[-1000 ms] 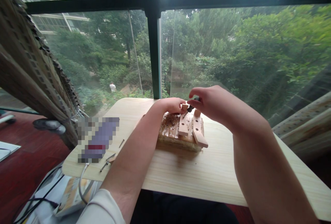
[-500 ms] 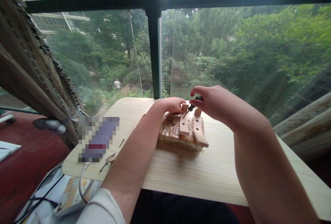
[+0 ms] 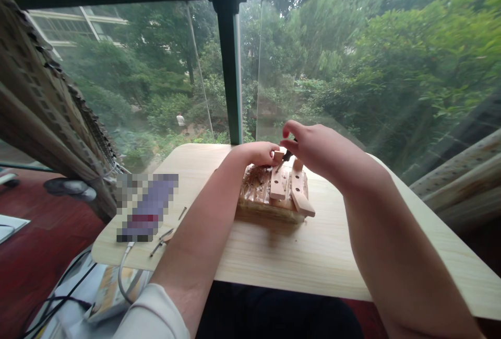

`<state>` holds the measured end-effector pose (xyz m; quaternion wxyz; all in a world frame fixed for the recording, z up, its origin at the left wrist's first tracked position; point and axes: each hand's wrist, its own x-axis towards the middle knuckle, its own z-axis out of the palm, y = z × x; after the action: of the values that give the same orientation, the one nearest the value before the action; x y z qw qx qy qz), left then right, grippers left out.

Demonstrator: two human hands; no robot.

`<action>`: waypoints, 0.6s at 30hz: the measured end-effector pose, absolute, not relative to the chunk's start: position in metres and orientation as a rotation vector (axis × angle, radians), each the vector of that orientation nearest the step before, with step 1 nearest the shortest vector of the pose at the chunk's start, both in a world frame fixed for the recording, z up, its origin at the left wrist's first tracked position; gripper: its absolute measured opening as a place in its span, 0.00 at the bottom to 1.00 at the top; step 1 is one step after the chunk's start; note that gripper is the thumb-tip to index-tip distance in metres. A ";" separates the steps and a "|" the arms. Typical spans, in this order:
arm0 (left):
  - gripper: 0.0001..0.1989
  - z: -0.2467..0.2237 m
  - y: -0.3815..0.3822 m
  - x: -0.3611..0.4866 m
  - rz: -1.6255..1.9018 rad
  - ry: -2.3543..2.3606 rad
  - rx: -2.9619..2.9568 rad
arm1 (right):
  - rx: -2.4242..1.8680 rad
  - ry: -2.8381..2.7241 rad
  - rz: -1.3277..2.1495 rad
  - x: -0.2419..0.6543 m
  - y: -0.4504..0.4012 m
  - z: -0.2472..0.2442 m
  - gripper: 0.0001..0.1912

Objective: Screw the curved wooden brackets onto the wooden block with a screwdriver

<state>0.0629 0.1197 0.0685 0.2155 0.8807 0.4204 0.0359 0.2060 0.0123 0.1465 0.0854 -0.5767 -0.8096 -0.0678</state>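
My right hand [image 3: 303, 140] is closed round the black handle of a screwdriver [image 3: 288, 154], whose thin shaft slants down to the left. The tip meets the far part of a pale wooden piece [image 3: 277, 187] with dark holes. My left hand [image 3: 266, 154] has its fingers closed on the raised far end of that same piece. Both lie over a brown block [image 3: 270, 211] with a shiny, wrapped-looking top. A second wooden piece [image 3: 298, 185], with an angled near end, rests on the block's right side.
The block stands on a light wooden table [image 3: 274, 260]. At the left are a pixelated purple object [image 3: 151, 206], a pale cable [image 3: 124, 271] and several screws [image 3: 160, 241]. A window frame [image 3: 229, 67] rises behind the table; a curtain [image 3: 50, 98] hangs left.
The whole view has shifted slightly. My right hand and the screwdriver have turned a little over the piece; my left hand keeps its hold.
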 end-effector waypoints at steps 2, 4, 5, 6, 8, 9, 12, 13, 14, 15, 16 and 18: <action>0.09 0.067 0.120 0.063 0.121 1.150 2.453 | -1.624 -2.462 -0.173 0.210 0.012 0.145 0.16; 0.09 0.066 0.121 0.063 0.140 1.131 2.448 | -1.620 -2.510 -0.147 0.212 0.009 0.146 0.14; 0.10 0.065 0.121 0.063 0.146 1.128 2.437 | -1.653 -2.527 -0.143 0.213 0.007 0.148 0.13; 0.12 0.064 0.122 0.063 0.150 1.131 2.424 | -1.700 -2.543 -0.147 0.214 0.005 0.150 0.13; 0.13 0.063 0.123 0.063 0.153 1.140 2.412 | -1.805 -2.546 -0.185 0.213 0.002 0.153 0.16; 0.12 0.062 0.124 0.063 0.149 1.141 2.416 | -1.851 -2.525 -0.209 0.212 0.002 0.154 0.19; 0.10 0.064 0.124 0.063 0.123 1.154 2.430 | -1.865 -2.423 -0.276 0.208 0.008 0.151 0.22; 0.09 0.064 0.123 0.063 0.114 1.165 2.432 | -1.818 -2.386 -0.296 0.207 0.010 0.149 0.19; 0.09 0.065 0.122 0.063 0.110 1.179 2.433 | -1.757 -2.360 -0.308 0.206 0.013 0.147 0.16; 0.09 0.066 0.122 0.064 0.108 1.190 2.436 | -1.690 -2.347 -0.303 0.206 0.015 0.145 0.15; 0.09 0.066 0.121 0.064 0.109 1.195 2.444 | -1.630 -2.345 -0.281 0.206 0.016 0.144 0.15; 0.09 0.067 0.121 0.065 0.115 1.186 2.459 | -1.545 -2.391 -0.194 0.208 0.015 0.143 0.13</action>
<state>0.0645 0.1207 0.0665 0.2031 0.8812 0.4249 0.0411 0.2079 0.0155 0.1435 0.1438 -0.5358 -0.8293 -0.0674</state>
